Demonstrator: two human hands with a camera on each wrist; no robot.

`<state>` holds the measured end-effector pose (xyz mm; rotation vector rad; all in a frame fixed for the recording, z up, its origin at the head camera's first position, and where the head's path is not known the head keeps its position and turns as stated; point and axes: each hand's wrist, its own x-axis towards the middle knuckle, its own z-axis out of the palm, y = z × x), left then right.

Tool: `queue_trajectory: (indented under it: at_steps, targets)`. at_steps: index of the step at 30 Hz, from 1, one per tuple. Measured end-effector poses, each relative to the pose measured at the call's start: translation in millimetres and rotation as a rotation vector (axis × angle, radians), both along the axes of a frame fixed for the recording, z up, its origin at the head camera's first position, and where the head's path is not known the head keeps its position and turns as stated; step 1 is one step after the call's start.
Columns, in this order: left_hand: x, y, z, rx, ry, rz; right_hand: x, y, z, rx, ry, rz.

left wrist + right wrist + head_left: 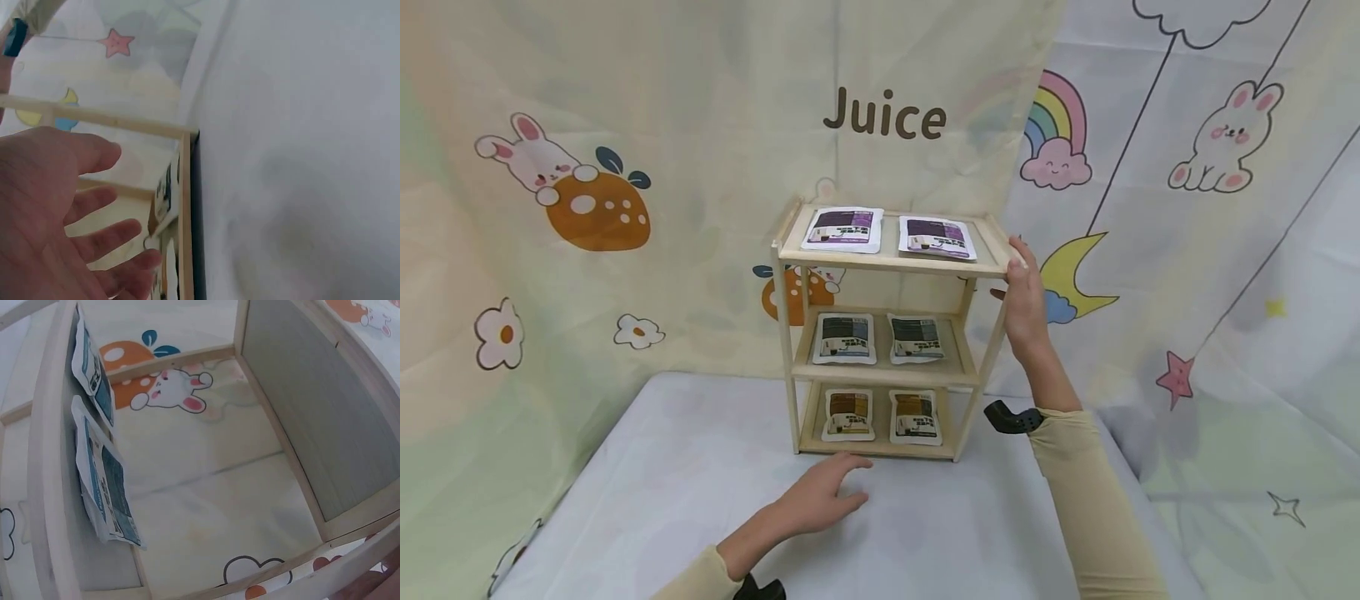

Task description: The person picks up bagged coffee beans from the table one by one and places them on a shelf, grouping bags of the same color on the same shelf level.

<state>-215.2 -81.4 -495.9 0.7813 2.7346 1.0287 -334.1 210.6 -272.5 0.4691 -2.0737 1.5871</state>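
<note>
A three-tier wooden rack (887,377) stands on the white table. My right hand (1028,304) grips its upper right side near the top tier's corner, with a fingertip showing past the post. Close in front of the bottom tier is my left hand (820,496), its thumb and fingers apart and nothing between them. On the top tier lie two white-and-purple pouches (844,229). The middle tier bears two pouches with dark teal labels (844,338), also seen edge-on in the right wrist view. Two pouches with brown-yellow labels (848,415) are on the bottom tier.
Behind the rack hangs a printed cloth backdrop (700,167) with the word Juice, rabbits and flowers. The table's white cover (685,467) reaches to the cloth at the back and right. Each wrist wears a black camera mount (1013,418).
</note>
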Motion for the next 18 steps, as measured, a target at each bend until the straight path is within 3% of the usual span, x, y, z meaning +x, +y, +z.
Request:
queue_trajectory:
  at_steps: [9, 12, 14, 18]
  targets:
    - [15.6, -66.9, -8.7, 0.006, -0.052, 0.084, 7.8, 3.6, 3.5, 0.1, 0.007, -0.018]
    - [16.6, -87.2, -11.8, 0.01, -0.044, 0.158, 24.2, 0.6, 10.5, 0.149, 0.033, -0.022]
    - [16.9, -99.7, -12.0, -0.014, -0.035, 0.233, 27.6, 5.9, 6.8, 0.192, 0.062, -0.027]
    - [18.3, -125.9, -9.0, -0.103, 0.014, 0.364, 26.6, 27.9, -17.8, 0.264, 0.055, -0.054]
